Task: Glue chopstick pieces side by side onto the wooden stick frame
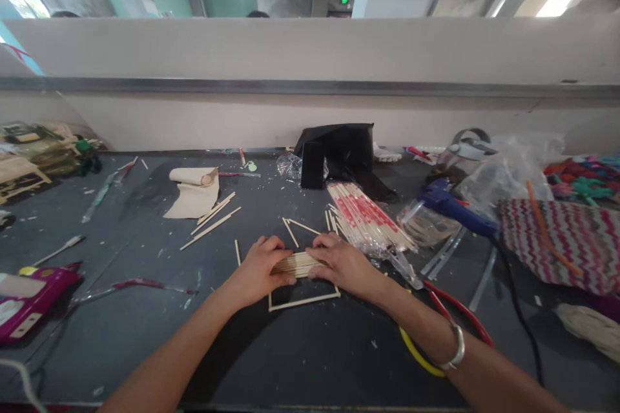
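A flat row of short wooden sticks (297, 264) lies side by side between my two hands. My left hand (261, 269) pinches its left end, thumb in front and fingers behind. At the opposite end, my right hand (345, 266) closes on the sticks in the same way. Just below, a thin stick frame (305, 302) rests on the dark table, its near side and corners showing and the rest hidden by my hands. Loose sticks (291, 232) lie behind my hands, and one upright-looking stick (237, 252) is left of my left hand.
Packaged chopsticks (365, 216) and red-handled pliers (450, 310) lie to the right, near a blue glue gun (458, 206) with a black cord. Rolled beige cloth (194, 192) and cut sticks (213, 226) are behind left. A magenta device (36, 300) sits far left. A pale partition (310, 51) bounds the back.
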`<state>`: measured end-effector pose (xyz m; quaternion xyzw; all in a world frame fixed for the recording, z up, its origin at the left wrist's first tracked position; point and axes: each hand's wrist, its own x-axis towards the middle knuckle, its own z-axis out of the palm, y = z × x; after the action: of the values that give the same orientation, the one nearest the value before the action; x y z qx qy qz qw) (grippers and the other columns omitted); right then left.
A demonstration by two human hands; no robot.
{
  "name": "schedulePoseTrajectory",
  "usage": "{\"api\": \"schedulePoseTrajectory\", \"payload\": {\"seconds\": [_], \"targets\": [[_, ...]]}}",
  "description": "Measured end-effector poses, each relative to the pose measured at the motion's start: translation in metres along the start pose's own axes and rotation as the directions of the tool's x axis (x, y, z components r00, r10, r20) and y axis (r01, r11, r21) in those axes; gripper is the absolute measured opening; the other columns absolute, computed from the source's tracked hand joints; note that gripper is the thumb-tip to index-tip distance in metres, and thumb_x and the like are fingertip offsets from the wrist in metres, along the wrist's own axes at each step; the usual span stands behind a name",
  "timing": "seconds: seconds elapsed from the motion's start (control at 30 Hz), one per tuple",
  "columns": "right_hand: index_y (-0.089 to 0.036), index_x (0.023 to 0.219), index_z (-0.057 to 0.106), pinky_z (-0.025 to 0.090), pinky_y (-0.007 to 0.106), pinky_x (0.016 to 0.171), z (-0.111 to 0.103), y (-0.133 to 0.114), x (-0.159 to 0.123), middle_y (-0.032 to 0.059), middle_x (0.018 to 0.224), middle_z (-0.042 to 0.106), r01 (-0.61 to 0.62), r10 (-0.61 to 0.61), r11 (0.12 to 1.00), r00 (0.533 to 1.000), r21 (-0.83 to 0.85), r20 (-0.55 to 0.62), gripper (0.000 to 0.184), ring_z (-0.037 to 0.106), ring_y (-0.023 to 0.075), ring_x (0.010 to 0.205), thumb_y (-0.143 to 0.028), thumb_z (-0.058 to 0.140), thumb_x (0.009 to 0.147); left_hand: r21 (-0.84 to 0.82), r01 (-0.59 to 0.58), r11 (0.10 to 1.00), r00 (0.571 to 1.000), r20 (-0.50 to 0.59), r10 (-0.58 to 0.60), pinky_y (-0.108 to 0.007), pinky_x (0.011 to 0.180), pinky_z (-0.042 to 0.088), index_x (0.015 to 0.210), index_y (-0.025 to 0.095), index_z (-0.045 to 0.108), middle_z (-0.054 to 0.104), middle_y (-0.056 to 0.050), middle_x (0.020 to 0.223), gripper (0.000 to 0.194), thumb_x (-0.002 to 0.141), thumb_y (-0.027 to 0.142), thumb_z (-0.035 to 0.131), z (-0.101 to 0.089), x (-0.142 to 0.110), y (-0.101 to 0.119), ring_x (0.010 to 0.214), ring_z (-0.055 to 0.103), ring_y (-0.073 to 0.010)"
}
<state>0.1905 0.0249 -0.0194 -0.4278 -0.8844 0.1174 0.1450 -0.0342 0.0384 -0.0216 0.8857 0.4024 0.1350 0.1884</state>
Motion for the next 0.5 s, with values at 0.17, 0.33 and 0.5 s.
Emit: {"api": "schedulePoseTrajectory", "payload": {"seconds": [0.17, 0.33, 0.5], "targets": [[-0.017, 0.098, 0.067, 0.043, 0.031, 0.083, 0.0017, 0.0005, -0.0001, 0.0061, 0.099, 0.058, 0.007, -0.007, 1.0, 1.0, 0.002, 0.002, 0.023, 0.051, 0.0201, 0.094, -0.034, 0.067, 0.082, -0.007, 0.0, 1.0, 1.0, 0.007, 0.0, -0.034, 0.08, 0.042, 0.11, 0.021, 0.066, 0.056, -0.005, 0.099, 0.039, 0.076, 0.038, 0.07, 0.0017, -0.0002, -0.0008, 0.089, 0.047, -0.0208], [-0.018, 0.096, 0.067, 0.044, 0.031, 0.082, 0.002, 0.0005, -0.0005, 0.0061, 0.098, 0.058, 0.016, -0.016, 1.0, 1.0, -0.01, 0.008, 0.021, 0.05, 0.0197, 0.092, -0.034, 0.065, 0.083, -0.008, -0.021, 1.0, 1.0, -0.001, 0.021, -0.034, 0.08, 0.042, 0.112, 0.021, 0.065, 0.056, -0.005, 0.1, 0.04, 0.077, 0.039, 0.069, 0.0034, -0.0007, -0.0031, 0.09, 0.047, -0.0208], [-0.02, 0.099, 0.067, 0.044, 0.032, 0.082, 0.0019, 0.0001, -0.0002, 0.0054, 0.098, 0.058, 0.008, -0.008, 1.0, 1.0, -0.022, 0.006, 0.022, 0.05, 0.0197, 0.092, -0.034, 0.066, 0.082, -0.007, -0.011, 1.0, 1.0, 0.016, 0.011, -0.034, 0.081, 0.041, 0.111, 0.02, 0.065, 0.056, -0.006, 0.1, 0.039, 0.077, 0.039, 0.068, 0.0015, -0.0003, -0.0013, 0.09, 0.048, -0.0211]]}}
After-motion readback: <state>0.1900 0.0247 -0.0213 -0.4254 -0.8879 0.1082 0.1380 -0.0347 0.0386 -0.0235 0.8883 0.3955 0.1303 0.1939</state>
